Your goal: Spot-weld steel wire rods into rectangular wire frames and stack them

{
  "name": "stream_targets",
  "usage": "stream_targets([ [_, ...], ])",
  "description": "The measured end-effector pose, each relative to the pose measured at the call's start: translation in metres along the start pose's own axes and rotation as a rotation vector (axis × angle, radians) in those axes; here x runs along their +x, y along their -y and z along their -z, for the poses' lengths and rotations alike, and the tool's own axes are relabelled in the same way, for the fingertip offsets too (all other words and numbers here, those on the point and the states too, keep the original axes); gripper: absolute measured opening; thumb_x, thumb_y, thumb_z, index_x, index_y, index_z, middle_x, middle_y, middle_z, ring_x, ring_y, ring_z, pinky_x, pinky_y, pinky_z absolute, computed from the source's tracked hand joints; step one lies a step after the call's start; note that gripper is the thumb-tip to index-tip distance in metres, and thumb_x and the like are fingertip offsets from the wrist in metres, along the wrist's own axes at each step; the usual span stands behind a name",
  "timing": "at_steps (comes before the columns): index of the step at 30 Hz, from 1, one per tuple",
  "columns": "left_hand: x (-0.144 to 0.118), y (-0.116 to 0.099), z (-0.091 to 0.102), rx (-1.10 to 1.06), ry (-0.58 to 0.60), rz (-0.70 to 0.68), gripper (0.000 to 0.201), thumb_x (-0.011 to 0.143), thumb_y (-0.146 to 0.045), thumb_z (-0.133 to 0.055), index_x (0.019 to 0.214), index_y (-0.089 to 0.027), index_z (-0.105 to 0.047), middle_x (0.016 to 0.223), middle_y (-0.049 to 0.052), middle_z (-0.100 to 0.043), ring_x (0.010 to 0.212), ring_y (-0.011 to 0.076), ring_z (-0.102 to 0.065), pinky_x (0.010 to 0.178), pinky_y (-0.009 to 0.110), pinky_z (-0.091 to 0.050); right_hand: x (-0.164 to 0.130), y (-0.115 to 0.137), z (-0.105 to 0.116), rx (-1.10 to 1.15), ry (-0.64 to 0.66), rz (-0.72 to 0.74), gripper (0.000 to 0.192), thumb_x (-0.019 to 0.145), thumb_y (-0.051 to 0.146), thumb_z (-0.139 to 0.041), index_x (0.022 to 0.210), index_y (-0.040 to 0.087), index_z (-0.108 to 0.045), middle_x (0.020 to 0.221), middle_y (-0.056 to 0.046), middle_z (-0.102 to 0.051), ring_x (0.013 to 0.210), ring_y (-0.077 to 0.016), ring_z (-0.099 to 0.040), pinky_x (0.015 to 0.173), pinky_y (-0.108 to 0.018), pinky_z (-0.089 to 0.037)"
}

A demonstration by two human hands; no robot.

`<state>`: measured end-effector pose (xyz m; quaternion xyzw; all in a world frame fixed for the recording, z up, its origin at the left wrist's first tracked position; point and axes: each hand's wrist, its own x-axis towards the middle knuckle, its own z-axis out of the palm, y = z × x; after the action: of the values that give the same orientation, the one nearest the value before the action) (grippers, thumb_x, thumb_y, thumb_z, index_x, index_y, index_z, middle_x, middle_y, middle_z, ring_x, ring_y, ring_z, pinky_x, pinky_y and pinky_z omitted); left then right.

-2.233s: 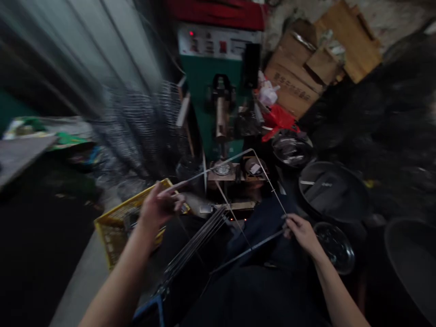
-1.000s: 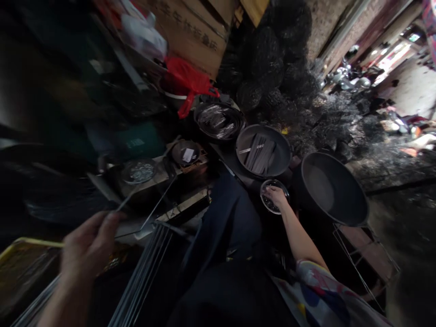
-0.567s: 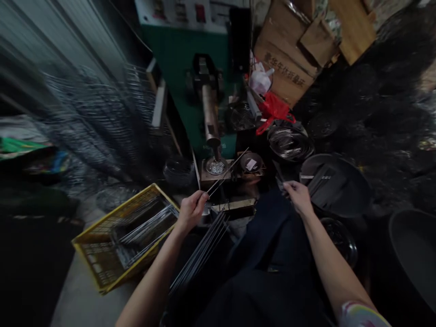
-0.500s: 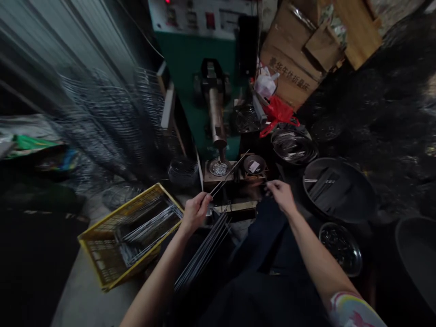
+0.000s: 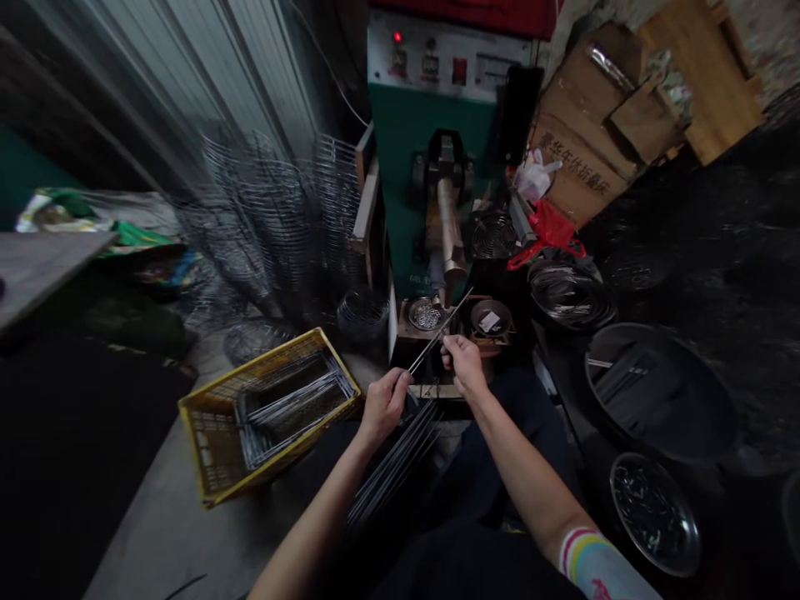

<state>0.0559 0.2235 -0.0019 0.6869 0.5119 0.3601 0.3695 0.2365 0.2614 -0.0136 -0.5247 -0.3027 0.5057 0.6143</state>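
Observation:
My left hand [image 5: 386, 404] is closed around the near end of thin metal rods [image 5: 461, 304], which slant up and away to the right. My right hand [image 5: 463, 364] is pinched close beside the rods; whatever its fingertips hold is too small to make out. Beyond both hands, the cylindrical metal arm [image 5: 447, 225] of a green machine [image 5: 400, 167] points down over a round dish [image 5: 426, 313] of small shiny pieces. A dark bowl [image 5: 500, 327] with a pale scrap stands to its right. Below my left hand lies a bundle of rods [image 5: 393, 462].
At left, a yellow crate [image 5: 216, 450] holds bent wire pieces, with stacked wire racks [image 5: 275, 208] behind it. Large dark pans [image 5: 693, 400], a dish of small parts [image 5: 653, 512] and a coil of metal strips [image 5: 568, 296] are on the right. Cardboard [image 5: 575, 158] leans behind.
My right hand has moved left and forward, from apart to close beside the rods. My left hand still grips them. The view has shifted, so the scene sits farther right and lower.

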Motion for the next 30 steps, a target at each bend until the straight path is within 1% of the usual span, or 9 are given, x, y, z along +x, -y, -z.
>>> stream_targets([
  [7, 0.001, 0.004, -0.004, -0.039, -0.014, -0.002, 0.034, 0.095, -0.041, -0.04, 0.079, -0.018, -0.06, 0.059, -0.002, -0.051, 0.056, 0.0135, -0.048, 0.058, 0.024, -0.035, 0.0, 0.007, -0.005, 0.038, -0.005, 0.028, 0.032, 0.066, 0.045, -0.073, 0.07, 0.018, -0.056, 0.059, 0.004, -0.053, 0.044, -0.0049, -0.041, 0.038, -0.016, -0.029],
  [16, 0.008, -0.007, -0.005, -0.047, -0.026, 0.001, 0.033, 0.094, -0.04, -0.04, 0.079, -0.018, -0.059, 0.058, -0.003, -0.048, 0.055, 0.0128, -0.045, 0.057, 0.024, -0.034, 0.009, 0.013, -0.007, 0.071, 0.002, 0.058, 0.034, 0.064, 0.046, -0.076, 0.07, 0.019, -0.057, 0.059, 0.004, -0.053, 0.043, -0.0056, -0.041, 0.039, -0.018, -0.03],
  [21, 0.012, -0.011, -0.004, -0.04, -0.028, 0.006, 0.034, 0.094, -0.041, -0.04, 0.078, -0.018, -0.06, 0.059, -0.003, -0.049, 0.056, 0.0129, -0.046, 0.059, 0.024, -0.035, 0.013, 0.018, -0.007, 0.09, 0.014, 0.072, 0.034, 0.064, 0.045, -0.077, 0.071, 0.018, -0.058, 0.058, 0.004, -0.054, 0.043, -0.0052, -0.041, 0.039, -0.017, -0.029],
  [26, 0.018, -0.016, -0.005, -0.061, -0.039, -0.01, 0.035, 0.094, -0.041, -0.039, 0.077, -0.018, -0.059, 0.057, -0.004, -0.046, 0.055, 0.0129, -0.043, 0.058, 0.024, -0.034, 0.018, 0.021, -0.006, 0.117, 0.04, 0.104, 0.033, 0.066, 0.044, -0.078, 0.071, 0.018, -0.057, 0.059, 0.004, -0.053, 0.045, -0.005, -0.04, 0.041, -0.018, -0.031],
  [30, 0.022, -0.02, -0.006, -0.088, -0.051, -0.017, 0.034, 0.094, -0.04, -0.04, 0.077, -0.018, -0.059, 0.056, -0.004, -0.042, 0.054, 0.0122, -0.041, 0.056, 0.024, -0.032, 0.024, 0.024, -0.006, 0.111, 0.032, 0.108, 0.033, 0.065, 0.042, -0.078, 0.071, 0.018, -0.056, 0.058, 0.005, -0.052, 0.044, -0.0048, -0.04, 0.04, -0.018, -0.03],
])
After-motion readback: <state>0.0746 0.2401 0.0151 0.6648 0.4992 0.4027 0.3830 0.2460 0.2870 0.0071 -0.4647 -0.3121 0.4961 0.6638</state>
